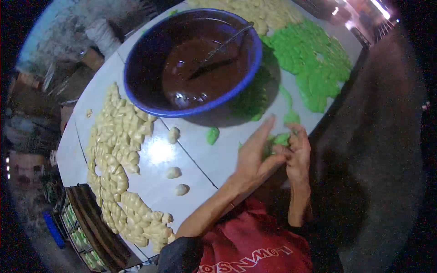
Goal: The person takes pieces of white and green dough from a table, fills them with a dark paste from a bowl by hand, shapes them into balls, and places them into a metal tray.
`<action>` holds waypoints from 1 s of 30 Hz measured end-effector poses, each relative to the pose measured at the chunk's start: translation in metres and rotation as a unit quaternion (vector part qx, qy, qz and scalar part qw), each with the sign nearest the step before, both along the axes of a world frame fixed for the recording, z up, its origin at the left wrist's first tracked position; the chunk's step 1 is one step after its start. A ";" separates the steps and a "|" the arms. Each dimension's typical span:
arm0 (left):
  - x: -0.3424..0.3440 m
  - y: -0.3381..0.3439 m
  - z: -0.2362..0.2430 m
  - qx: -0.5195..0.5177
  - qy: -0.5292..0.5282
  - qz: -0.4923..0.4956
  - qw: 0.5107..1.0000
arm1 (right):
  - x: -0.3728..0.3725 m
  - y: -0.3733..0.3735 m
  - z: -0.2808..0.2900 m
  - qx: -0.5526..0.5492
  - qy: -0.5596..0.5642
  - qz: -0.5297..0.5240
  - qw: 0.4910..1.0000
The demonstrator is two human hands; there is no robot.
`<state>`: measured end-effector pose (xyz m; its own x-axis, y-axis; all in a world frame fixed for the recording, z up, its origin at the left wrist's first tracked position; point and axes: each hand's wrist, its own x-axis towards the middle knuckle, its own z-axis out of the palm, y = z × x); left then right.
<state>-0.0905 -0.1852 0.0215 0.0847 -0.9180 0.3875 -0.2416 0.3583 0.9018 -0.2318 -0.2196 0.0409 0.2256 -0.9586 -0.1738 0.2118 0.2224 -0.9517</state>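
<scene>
My left hand (257, 156) has its fingers stretched upward beside small green soft lumps (279, 138) near the white tabletop's right edge. My right hand (297, 152) is curled just right of it, fingertips near my left thumb; whatever it may hold is hidden. Above them stands a blue basin (192, 111) of brown liquid (186, 61) with a metal-handled utensil (225, 44) in it. A large spread of green pieces (314, 61) lies at upper right. Cream-coloured pieces (110, 150) spread along the left, with pale round lumps (173, 172) nearer the middle.
The white table (191, 177) has a dark edge along the right, beside a dim floor. More cream pieces (248, 13) lie at the back. At lower left stands a rack (84, 227) with trays of green and pale pieces. Sacks and containers (102, 38) sit beyond the table's left.
</scene>
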 end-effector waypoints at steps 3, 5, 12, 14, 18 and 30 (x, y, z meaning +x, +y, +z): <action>0.004 0.004 -0.003 -0.115 -0.024 0.010 0.993 | 0.031 0.018 0.017 0.041 -0.186 0.037 0.981; 0.008 0.005 -0.005 -0.108 0.076 0.036 0.991 | 0.050 0.013 0.027 0.038 -0.202 0.068 0.976; 0.048 0.040 -0.006 0.031 0.413 0.058 0.908 | 0.131 -0.047 0.048 -0.001 -0.103 0.354 0.930; 0.069 0.062 -0.004 0.100 0.435 0.051 0.894 | 0.168 -0.084 0.054 -0.082 0.087 0.400 0.909; 0.104 0.097 -0.001 0.246 0.296 0.122 0.915 | 0.252 -0.132 0.058 -0.347 0.287 0.419 0.788; 0.129 0.121 -0.003 0.280 0.366 0.243 0.854 | 0.325 -0.145 -0.035 -0.387 0.405 0.595 0.577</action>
<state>0.0387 -0.0638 0.0181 0.5387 -0.7298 -0.4209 0.4631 -0.1608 0.8716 0.0929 -0.3641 0.0064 0.9489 -0.0704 -0.3075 -0.2357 -0.8061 -0.5428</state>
